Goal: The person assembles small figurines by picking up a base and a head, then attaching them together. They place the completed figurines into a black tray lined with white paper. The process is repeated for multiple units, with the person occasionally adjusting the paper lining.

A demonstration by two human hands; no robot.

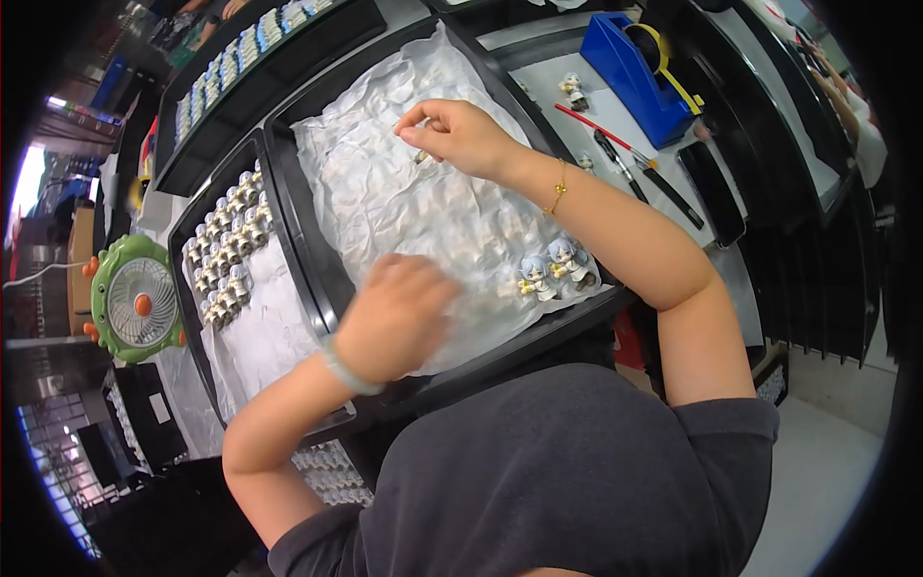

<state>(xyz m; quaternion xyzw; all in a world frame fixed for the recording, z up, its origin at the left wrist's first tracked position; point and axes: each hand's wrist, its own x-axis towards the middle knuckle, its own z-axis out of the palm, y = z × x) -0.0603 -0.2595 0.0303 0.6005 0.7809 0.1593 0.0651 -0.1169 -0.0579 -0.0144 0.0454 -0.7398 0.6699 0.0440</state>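
Observation:
My right hand point(460, 135) hovers over the crinkled clear plastic sheet point(385, 192) that lines the middle black tray point(317, 260); its thumb and fingers pinch a small pale figurine part. My left hand point(394, 317), blurred and with a pale green bracelet at the wrist, rests on the near part of the same sheet; I cannot tell whether it holds anything. Two small figurines point(556, 269) with light blue hair stand at the sheet's right near corner, beside my right forearm.
A left black tray point(192, 317) holds rows of small figurines point(226, 255). Farther back, another tray point(240, 58) carries more. A green desk fan point(137, 300) stands far left. A blue tape dispenser point(635, 72), pens point(625, 159), a dark phone point(716, 192) and a lone figurine point(574, 91) lie at the right.

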